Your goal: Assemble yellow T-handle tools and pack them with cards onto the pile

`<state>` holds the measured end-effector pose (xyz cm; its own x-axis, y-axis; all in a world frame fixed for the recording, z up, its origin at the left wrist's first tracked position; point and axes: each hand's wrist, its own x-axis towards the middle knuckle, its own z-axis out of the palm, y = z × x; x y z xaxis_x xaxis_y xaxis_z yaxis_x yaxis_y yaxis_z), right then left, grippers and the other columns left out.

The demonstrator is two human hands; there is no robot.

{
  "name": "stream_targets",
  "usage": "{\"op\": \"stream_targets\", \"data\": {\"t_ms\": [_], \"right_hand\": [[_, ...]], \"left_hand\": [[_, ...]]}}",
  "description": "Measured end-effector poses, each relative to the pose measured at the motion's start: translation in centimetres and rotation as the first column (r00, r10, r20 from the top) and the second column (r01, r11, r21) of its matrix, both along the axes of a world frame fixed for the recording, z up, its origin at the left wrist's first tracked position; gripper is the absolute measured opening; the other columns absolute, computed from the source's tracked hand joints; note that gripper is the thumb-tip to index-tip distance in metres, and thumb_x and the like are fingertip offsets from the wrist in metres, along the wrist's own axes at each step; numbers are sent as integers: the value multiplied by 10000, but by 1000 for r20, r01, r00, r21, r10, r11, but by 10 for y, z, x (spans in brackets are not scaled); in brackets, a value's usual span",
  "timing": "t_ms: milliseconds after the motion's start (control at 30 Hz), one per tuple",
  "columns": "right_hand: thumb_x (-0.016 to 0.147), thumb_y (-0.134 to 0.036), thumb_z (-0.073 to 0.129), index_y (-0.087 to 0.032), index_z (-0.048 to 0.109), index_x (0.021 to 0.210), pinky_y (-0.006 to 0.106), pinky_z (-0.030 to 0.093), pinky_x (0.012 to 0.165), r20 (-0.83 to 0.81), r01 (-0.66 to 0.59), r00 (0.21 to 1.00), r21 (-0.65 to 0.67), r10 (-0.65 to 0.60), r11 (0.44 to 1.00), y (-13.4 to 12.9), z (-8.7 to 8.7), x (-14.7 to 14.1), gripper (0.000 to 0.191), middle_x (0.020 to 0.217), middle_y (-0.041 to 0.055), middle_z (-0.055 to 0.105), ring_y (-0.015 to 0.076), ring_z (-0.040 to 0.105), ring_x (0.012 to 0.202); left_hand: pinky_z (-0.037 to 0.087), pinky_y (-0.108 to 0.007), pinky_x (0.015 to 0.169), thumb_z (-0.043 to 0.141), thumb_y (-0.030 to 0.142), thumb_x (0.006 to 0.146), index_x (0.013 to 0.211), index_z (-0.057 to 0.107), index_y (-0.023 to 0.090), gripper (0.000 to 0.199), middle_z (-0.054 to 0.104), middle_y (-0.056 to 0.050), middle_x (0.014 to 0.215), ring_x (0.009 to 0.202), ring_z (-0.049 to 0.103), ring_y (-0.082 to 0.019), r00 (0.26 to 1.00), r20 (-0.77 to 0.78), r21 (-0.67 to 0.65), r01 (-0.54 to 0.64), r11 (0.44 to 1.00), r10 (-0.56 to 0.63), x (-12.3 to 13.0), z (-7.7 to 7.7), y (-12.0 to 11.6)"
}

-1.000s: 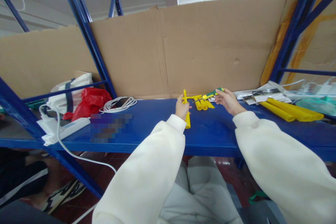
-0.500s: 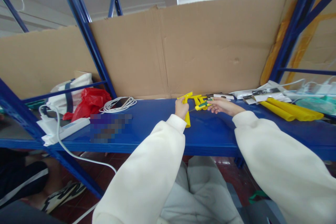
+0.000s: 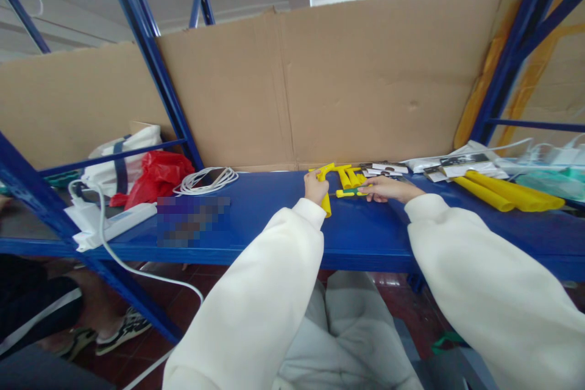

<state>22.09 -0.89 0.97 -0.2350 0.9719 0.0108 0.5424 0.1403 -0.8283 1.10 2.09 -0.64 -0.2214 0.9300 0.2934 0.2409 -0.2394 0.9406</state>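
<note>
My left hand (image 3: 314, 186) is closed around a yellow plastic piece with a tube-like lower end (image 3: 326, 205), held above the blue shelf. My right hand (image 3: 381, 189) grips a screwdriver with a yellow and green handle (image 3: 350, 193). Its shaft points left towards the yellow piece; whether the tip touches it I cannot tell. Just behind the hands, several similar yellow pieces (image 3: 346, 177) lie on the shelf.
Small black and white packets (image 3: 384, 169) lie at the back. Long yellow tubes (image 3: 507, 191) rest at the right. Leftwards are a coiled white cable (image 3: 208, 181), a red bag (image 3: 159, 178) and a power strip (image 3: 114, 226). Cardboard (image 3: 356, 85) stands behind. Someone's legs show at lower left.
The screwdriver has turned from a tilt to nearly level, its handle end now lower. My right hand has dropped slightly with it, and my left hand has barely moved.
</note>
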Motion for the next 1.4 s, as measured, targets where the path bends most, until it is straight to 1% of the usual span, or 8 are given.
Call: {"op": "stream_targets", "data": {"t_ms": [167,600,800,900,1033,1200,1267,1400], "right_hand": [[739,-555,718,-173,617,823,179,332,377,109,14,994,-14,-13,1000,-6,5,-2,404,604,4,634,59,437,428],[751,-538,714,-174,597,790,190,335,397,137,19,990,-14,-17,1000,-11,8,-6,384,616,11,633,69,461,444],[766,-512,711,-178,581,775,184,332,393,140,31,990,-19,-28,999,-11,9,-7,358,601,0,626,63,446,434],[775,-517,701,-177,579,774,188,328,395,160,32,987,-19,-29,999,-10,9,-7,361,603,4,626,67,446,435],[824,-521,640,-180,572,770,197,335,400,211,20,977,22,-25,1000,-7,7,-3,351,601,11,624,81,457,437],[874,-517,561,-177,565,702,201,336,404,307,35,949,110,-67,993,-2,7,5,381,557,16,605,84,452,416],[884,-442,565,-173,575,693,205,350,417,324,85,937,164,-135,983,0,8,7,330,538,12,597,84,449,406],[879,-274,542,-164,593,683,210,379,440,287,186,919,285,-269,940,5,11,10,230,527,7,595,90,460,401]], "left_hand": [[494,-297,953,703,48,645,1141,662,139,506,641,-115,1181,1070,643,-212,998,-33,43,-50,998,51,2,-5,6],[461,-287,1010,604,-51,652,1048,677,111,434,592,-151,1274,1209,587,-225,996,-93,67,18,998,-12,3,-5,2],[466,-285,1013,539,-82,671,1114,661,64,482,512,-207,1378,1237,573,-238,991,-132,9,28,1000,-27,3,2,-10],[478,-292,1000,531,-75,690,1122,655,59,469,537,-209,1345,1211,585,-232,982,-187,-2,30,1000,-30,4,6,-15],[463,-328,1031,555,-61,680,1035,685,114,416,650,-145,1177,1151,611,-228,962,-272,146,21,989,19,2,11,-18],[463,-327,1035,517,-63,706,912,708,158,358,689,-100,1092,1114,629,-205,945,-315,421,52,906,92,0,20,-27],[494,-309,983,495,-60,735,856,714,165,336,712,-81,1010,1029,660,-185,936,-341,459,83,885,89,-1,24,-32],[531,-286,881,490,-48,765,779,719,175,319,743,-44,905,894,689,-166,910,-410,438,136,889,63,-1,25,-37]]}}
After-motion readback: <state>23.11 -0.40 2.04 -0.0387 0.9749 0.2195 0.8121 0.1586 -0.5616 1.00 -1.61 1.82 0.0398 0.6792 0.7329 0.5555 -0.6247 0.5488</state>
